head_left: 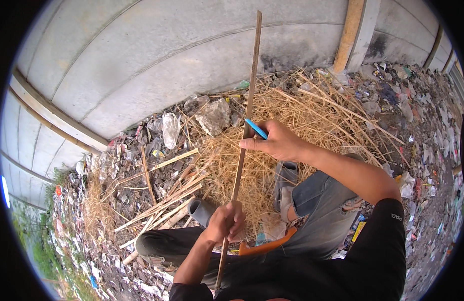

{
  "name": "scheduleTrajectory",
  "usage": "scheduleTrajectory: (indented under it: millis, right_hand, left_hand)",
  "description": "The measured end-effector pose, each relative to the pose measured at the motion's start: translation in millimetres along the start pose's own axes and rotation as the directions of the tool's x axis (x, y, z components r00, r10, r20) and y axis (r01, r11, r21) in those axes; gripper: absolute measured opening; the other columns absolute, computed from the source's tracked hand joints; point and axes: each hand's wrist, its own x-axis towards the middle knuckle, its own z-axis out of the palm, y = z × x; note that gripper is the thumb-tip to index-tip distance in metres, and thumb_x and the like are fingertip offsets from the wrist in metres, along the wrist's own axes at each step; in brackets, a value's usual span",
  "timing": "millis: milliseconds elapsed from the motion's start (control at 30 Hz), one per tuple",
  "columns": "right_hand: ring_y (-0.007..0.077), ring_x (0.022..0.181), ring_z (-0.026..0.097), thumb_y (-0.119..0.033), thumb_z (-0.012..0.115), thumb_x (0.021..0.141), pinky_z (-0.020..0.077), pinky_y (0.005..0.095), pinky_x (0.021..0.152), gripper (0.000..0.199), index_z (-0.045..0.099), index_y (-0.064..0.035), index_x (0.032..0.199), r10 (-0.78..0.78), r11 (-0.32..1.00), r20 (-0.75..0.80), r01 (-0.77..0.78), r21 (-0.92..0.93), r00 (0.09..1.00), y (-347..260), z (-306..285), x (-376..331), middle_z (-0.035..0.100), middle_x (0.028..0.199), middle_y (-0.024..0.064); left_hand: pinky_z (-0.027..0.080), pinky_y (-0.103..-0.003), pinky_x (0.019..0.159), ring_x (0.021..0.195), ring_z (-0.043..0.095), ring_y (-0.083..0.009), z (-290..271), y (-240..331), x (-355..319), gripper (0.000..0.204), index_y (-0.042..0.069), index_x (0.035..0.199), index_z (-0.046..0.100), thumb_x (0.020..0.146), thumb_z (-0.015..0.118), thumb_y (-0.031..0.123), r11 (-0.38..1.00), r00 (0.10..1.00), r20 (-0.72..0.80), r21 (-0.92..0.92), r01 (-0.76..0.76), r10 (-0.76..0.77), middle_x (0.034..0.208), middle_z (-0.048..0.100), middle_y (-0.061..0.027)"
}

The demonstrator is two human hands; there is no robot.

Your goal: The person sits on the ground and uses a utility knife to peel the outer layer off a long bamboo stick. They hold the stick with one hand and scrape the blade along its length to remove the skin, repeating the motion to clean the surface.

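Note:
A long thin bamboo strip (250,95) runs from my lap up toward the grey wall. My left hand (226,221) is shut around its lower part, near my knees. My right hand (276,142) holds a blue pen (256,129) against the strip at about its middle, thumb pressed to the strip. An orange-handled tool (266,246) lies across my lap, between my legs in grey trousers.
A pile of straw and dry shavings (297,115) lies ahead, with split bamboo slats (164,200) to the left. A chunk of stone (213,116) and plastic litter line the foot of the concrete wall (156,55). Rubbish covers the ground at right.

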Motion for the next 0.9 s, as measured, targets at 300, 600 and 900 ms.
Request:
scheduleTrajectory:
  millis: [300, 600, 900]
  right_hand:
    - [0.0134, 0.053, 0.049, -0.055, 0.064, 0.097, 0.0392, 0.0336, 0.053, 0.052, 0.068, -0.0047, 0.084, -0.082, 0.942, 0.024, 0.085, -0.325, 0.996, -4, 2, -10, 0.049, 0.058, 0.0000]
    - [0.0345, 0.047, 0.060, -0.063, 0.045, 0.102, 0.0484, 0.0465, 0.049, 0.073, 0.067, 0.0005, 0.073, -0.117, 0.851, 0.225, 0.214, -0.479, 0.967, -10, 34, -46, 0.054, 0.048, 0.0160]
    - [0.0395, 0.056, 0.066, -0.057, 0.050, 0.102, 0.0504, 0.0498, 0.053, 0.067, 0.068, 0.0008, 0.073, -0.079, 0.884, 0.208, 0.165, -0.438, 0.975, -35, 25, -48, 0.061, 0.058, 0.0219]
  left_hand:
    - [0.027, -0.022, 0.039, 0.041, 0.035, -0.0055, 16, 14, 26, 0.046, 0.007, 0.153, 0.038, 0.111, 0.047, 0.024, 0.904, 0.951, -0.152, 0.379, -0.197, 0.270, 0.063, 0.042, 0.0039]
    - [0.025, -0.019, 0.040, 0.044, 0.031, 0.0000, 26, 37, 47, 0.049, 0.008, 0.157, 0.035, 0.111, 0.047, 0.018, 0.895, 0.928, -0.174, 0.371, -0.247, 0.328, 0.063, 0.038, 0.0092]
    - [0.033, -0.019, 0.049, 0.055, 0.043, -0.0003, 28, 32, 46, 0.040, 0.000, 0.144, 0.047, 0.107, 0.049, 0.014, 0.837, 0.906, -0.221, 0.505, -0.210, 0.361, 0.072, 0.051, 0.0066]
